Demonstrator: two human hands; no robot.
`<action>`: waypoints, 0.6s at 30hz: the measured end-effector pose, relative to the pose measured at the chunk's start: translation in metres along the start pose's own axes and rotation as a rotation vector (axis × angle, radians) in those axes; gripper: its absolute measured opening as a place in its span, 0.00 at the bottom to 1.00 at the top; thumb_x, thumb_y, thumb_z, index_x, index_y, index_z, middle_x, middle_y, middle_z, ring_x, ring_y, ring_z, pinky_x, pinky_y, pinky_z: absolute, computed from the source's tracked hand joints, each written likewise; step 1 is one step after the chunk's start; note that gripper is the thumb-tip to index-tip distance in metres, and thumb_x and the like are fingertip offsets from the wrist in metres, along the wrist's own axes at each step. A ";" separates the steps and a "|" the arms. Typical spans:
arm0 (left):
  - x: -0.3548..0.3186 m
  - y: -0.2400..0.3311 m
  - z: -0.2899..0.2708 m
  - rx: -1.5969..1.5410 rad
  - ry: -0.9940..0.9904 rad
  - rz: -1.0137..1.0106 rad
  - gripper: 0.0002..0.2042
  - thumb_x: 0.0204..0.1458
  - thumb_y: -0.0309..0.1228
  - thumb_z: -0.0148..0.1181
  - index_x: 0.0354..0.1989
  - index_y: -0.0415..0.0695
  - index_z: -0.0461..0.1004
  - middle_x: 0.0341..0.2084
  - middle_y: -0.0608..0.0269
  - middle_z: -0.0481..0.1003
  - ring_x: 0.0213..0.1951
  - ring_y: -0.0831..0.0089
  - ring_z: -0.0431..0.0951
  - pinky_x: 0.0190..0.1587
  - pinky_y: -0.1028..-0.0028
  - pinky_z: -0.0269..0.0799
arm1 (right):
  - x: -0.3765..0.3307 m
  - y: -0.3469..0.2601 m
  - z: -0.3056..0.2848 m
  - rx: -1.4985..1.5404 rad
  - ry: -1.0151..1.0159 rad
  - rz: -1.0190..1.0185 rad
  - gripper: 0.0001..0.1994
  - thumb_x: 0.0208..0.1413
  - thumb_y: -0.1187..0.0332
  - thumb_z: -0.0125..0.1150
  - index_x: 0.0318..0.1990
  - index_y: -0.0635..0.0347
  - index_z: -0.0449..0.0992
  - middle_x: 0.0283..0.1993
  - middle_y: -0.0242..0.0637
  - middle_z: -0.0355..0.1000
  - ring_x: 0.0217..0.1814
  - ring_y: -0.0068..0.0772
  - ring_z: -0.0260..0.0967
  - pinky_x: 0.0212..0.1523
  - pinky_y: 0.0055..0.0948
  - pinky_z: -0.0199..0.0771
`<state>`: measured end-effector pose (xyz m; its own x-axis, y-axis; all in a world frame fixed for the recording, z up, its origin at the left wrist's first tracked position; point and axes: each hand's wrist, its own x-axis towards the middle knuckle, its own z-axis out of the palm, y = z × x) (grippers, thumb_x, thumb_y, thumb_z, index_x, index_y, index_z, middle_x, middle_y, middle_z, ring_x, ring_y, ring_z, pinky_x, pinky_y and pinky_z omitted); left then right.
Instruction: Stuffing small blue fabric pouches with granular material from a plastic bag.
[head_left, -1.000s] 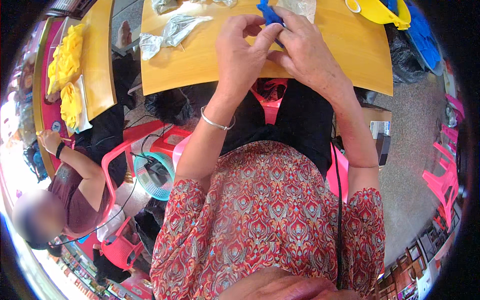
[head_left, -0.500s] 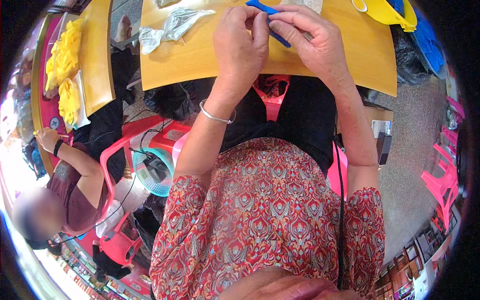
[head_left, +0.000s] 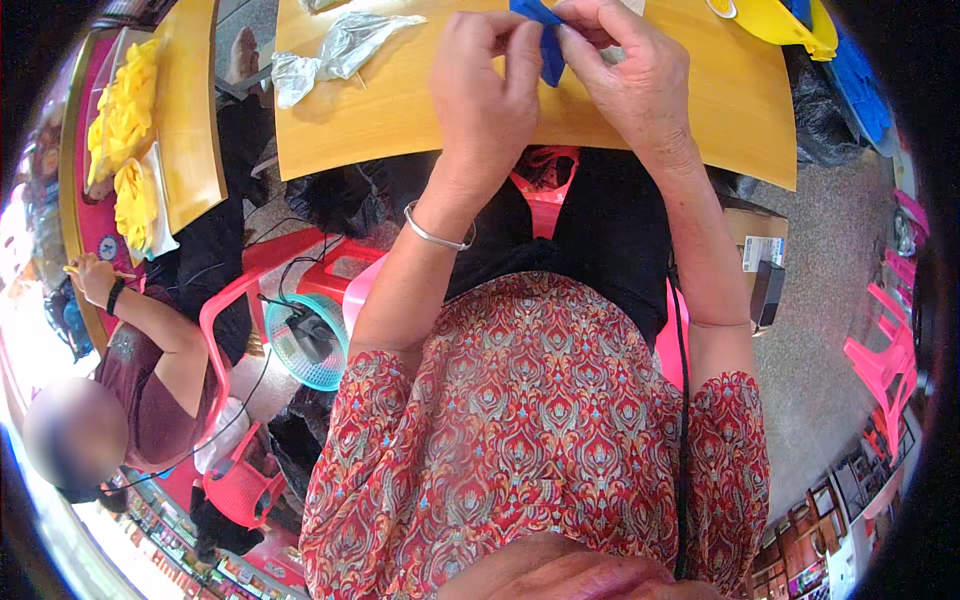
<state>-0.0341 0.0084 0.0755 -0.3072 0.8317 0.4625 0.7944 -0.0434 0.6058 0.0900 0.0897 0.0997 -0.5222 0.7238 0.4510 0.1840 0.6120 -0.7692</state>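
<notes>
A small folded blue piece (head_left: 551,62), cloth-like or foam-like, is held up over the near part of the wooden table (head_left: 390,120). My left hand (head_left: 487,90), with a silver bangle at the wrist, pinches its left side between thumb and fingers. From the other side, the thumb and forefinger of my right hand (head_left: 632,88) close on its right edge. The upper end of the piece runs out of the picture, and my fingers cover some of its edges. Left of my hands lies a crumpled clear plastic bag (head_left: 345,50).
At the right, a yellow tray (head_left: 775,28) and a heap of blue pieces (head_left: 862,95) stand by the table. A co-worker (head_left: 160,350) sits at the left beside yellow pieces (head_left: 125,120). A turquoise basket (head_left: 305,342), a cardboard box (head_left: 745,230) and a pink chair (head_left: 885,355) stand below.
The blue piece has turned from a slant toward upright and looks more folded. My right fingers have shifted along its right edge. My left hand stays at its left side.
</notes>
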 end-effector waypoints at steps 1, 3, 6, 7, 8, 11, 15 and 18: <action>-0.001 -0.004 0.005 -0.381 0.061 -0.172 0.09 0.60 0.26 0.55 0.47 0.39 0.69 0.38 0.66 0.73 0.39 0.79 0.73 0.43 0.78 0.69 | 0.001 -0.004 -0.001 0.099 -0.030 0.076 0.06 0.54 0.78 0.58 0.40 0.67 0.74 0.34 0.41 0.74 0.34 0.30 0.75 0.34 0.26 0.75; 0.004 -0.016 0.012 -0.762 0.126 -0.342 0.09 0.61 0.27 0.53 0.47 0.39 0.69 0.37 0.67 0.73 0.40 0.79 0.73 0.44 0.78 0.69 | 0.002 -0.007 0.000 0.199 -0.061 0.149 0.06 0.55 0.78 0.58 0.40 0.67 0.74 0.34 0.40 0.74 0.34 0.29 0.74 0.33 0.26 0.75; 0.012 -0.017 0.007 -1.266 0.012 -0.514 0.12 0.64 0.33 0.49 0.50 0.38 0.69 0.39 0.66 0.73 0.40 0.78 0.73 0.44 0.76 0.70 | 0.005 0.008 0.003 0.179 -0.037 0.018 0.06 0.55 0.78 0.58 0.41 0.67 0.75 0.35 0.39 0.74 0.35 0.27 0.74 0.34 0.24 0.75; 0.013 -0.026 0.012 -1.268 0.010 -0.509 0.12 0.64 0.33 0.49 0.50 0.38 0.69 0.39 0.66 0.73 0.40 0.78 0.73 0.44 0.76 0.70 | 0.008 0.022 0.013 0.485 0.034 -0.180 0.08 0.55 0.78 0.59 0.42 0.67 0.75 0.35 0.39 0.74 0.36 0.27 0.74 0.35 0.24 0.75; 0.015 -0.040 0.019 -1.537 -0.117 -0.300 0.13 0.63 0.33 0.49 0.50 0.38 0.69 0.41 0.64 0.74 0.42 0.76 0.74 0.45 0.75 0.71 | 0.014 0.021 0.021 0.799 0.098 -0.382 0.09 0.54 0.77 0.59 0.43 0.67 0.75 0.36 0.39 0.74 0.37 0.27 0.73 0.35 0.23 0.75; 0.014 -0.058 0.027 -1.801 -0.236 -0.084 0.13 0.63 0.32 0.50 0.50 0.38 0.69 0.44 0.59 0.74 0.45 0.71 0.74 0.49 0.70 0.72 | 0.013 -0.010 -0.007 0.159 -0.141 -0.012 0.10 0.54 0.77 0.61 0.43 0.67 0.75 0.37 0.39 0.74 0.39 0.28 0.73 0.37 0.24 0.75; 0.017 -0.028 0.010 -1.757 -0.078 -0.588 0.12 0.61 0.31 0.51 0.50 0.38 0.68 0.48 0.53 0.73 0.51 0.62 0.74 0.54 0.60 0.72 | 0.010 0.006 -0.019 0.160 -0.052 -0.021 0.11 0.52 0.75 0.62 0.43 0.66 0.76 0.39 0.41 0.74 0.38 0.30 0.73 0.38 0.24 0.73; 0.018 -0.035 0.006 -1.776 -0.017 -0.580 0.12 0.61 0.31 0.53 0.49 0.39 0.68 0.49 0.51 0.73 0.52 0.59 0.73 0.54 0.55 0.72 | 0.015 0.019 -0.032 -0.326 0.169 0.004 0.16 0.50 0.70 0.66 0.45 0.67 0.75 0.40 0.45 0.74 0.38 0.36 0.73 0.39 0.28 0.71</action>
<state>-0.0640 0.0279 0.0585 -0.2914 0.9564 -0.0212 -0.8015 -0.2320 0.5511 0.1121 0.1218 0.1064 -0.3809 0.7521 0.5378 0.4559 0.6588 -0.5985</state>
